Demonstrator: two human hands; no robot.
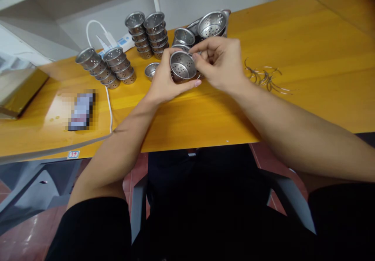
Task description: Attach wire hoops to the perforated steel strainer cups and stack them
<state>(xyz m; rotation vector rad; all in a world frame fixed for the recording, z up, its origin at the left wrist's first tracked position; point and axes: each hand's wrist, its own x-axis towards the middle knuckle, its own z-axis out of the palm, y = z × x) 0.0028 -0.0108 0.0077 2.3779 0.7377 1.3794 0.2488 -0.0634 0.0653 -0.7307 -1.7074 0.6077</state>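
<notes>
My left hand (166,79) is wrapped round a perforated metal cup (184,66), its thumb stretched along the near side. The cup's open mouth tilts toward me, showing holes in its walls and bottom. At the right side of the rim, my right hand (218,61) pinches with thumb and forefinger; whatever lies between those fingertips is too small to make out. Right of that hand, thin curved metal strips (265,77) lie in a loose heap. Behind both hands stand more perforated cups (184,37), and a small cup (151,70) sits just left of my left hand.
Stacks of perforated cups stand at left (118,63) and at the back (155,30). A larger cup (212,23) rests at back right. A white cable (109,106) crosses the yellow table (187,128) near a blurred phone (82,110). A box (23,85) sits far left.
</notes>
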